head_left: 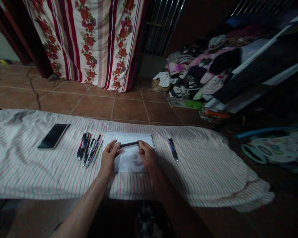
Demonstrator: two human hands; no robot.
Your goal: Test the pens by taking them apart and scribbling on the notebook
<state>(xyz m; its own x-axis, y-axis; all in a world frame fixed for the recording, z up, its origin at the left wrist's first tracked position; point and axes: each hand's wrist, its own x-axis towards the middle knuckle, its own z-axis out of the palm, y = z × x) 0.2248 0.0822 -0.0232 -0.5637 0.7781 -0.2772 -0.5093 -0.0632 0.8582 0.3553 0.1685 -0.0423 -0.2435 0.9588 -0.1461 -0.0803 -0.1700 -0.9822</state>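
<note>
A slim black pen [129,144] is held level between my two hands, above a spiral notebook [129,162]. My left hand [110,155] pinches one end of it with thumb and fingers. At the other end, the fingertips of my right hand [147,153] are closed on it. Handwriting or marks show faintly on the notebook's open page, too dim to read. Left of the notebook lies a bunch of several pens [89,149] in mixed colours. To its right, two dark pens [173,149] lie side by side, with purple on one.
A phone [54,136] with a dark screen lies on the striped cloth [203,165] at the left. Beyond the cloth are a tiled floor [101,102] and a floral curtain [89,43]. Heaped clothes [188,69] sit at the back right.
</note>
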